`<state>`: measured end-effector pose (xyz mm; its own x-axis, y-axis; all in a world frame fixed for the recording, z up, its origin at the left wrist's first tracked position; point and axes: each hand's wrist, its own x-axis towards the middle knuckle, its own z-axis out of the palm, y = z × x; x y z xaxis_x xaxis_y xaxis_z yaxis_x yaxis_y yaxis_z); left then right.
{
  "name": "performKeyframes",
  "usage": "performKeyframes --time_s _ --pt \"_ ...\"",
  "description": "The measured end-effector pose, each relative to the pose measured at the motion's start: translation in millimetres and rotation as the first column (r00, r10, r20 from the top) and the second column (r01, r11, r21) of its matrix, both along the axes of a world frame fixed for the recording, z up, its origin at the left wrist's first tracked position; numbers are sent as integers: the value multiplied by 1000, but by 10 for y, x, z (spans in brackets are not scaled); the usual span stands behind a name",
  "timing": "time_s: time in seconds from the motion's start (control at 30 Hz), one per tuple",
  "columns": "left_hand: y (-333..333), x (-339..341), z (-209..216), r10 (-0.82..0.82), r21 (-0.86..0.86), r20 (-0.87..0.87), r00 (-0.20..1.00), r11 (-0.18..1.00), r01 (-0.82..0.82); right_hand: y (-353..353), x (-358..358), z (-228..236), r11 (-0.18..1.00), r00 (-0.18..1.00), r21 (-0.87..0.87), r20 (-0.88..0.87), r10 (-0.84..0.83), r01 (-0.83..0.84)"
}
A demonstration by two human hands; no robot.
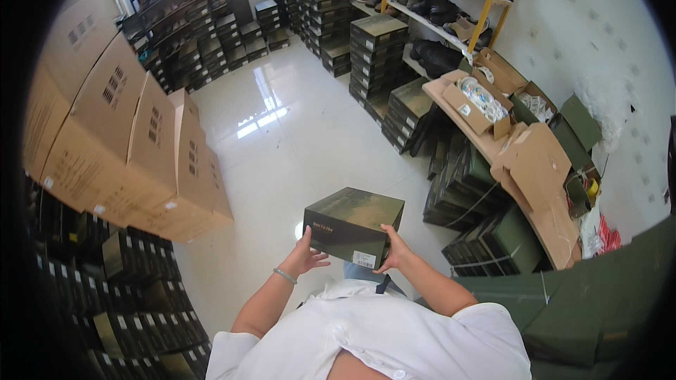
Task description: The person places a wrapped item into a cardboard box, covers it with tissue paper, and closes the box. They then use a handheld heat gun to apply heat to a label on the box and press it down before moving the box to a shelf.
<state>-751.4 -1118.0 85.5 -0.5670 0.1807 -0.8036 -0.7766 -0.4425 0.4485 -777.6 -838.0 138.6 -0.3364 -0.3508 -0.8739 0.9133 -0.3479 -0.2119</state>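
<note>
Between my two hands, in front of my body, I hold a dark green shoebox (355,222) with its lid on and a white label low on the side facing me. My left hand (304,256) presses on the box's left end, thumb up along the side and the other fingers reaching toward its underside. The right end is gripped by my right hand (396,249), its thumb near the upper edge and its fingers at the lower corner. What lies inside the box is hidden.
Large brown cartons (113,141) stand at the left above stacked shoeboxes (144,292). To the right is a wooden table (524,222) bearing an open carton (479,109). Strapped green boxes (493,243) lie beneath it. Ahead, more shoebox stacks (373,56) line shoe shelves (436,21).
</note>
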Motion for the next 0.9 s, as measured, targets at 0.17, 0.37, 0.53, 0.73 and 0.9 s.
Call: performKeyframes --time_s 0.17,0.37,0.53,0.73,0.9 --pt "176 -1660 80 -12 25 137 990 1000 9 -50 -1514 -147 988 983 47 -104 149 -145" --pt "456 -3693 202 -173 132 1 985 976 171 -25 -3215 -161 999 947 45 -320 20 -6" --pt "778 -5274 -283 -73 73 38 997 995 70 117 -4519 -331 970 904 136 -408 -130 201" --pt "1495 -7052 -123 -52 -110 44 998 992 57 617 -5884 -582 924 890 110 -330 -314 367" --pt "1939 -8103 -261 -157 -140 -25 987 978 152 930 -6694 -767 822 794 144 -394 -463 551"
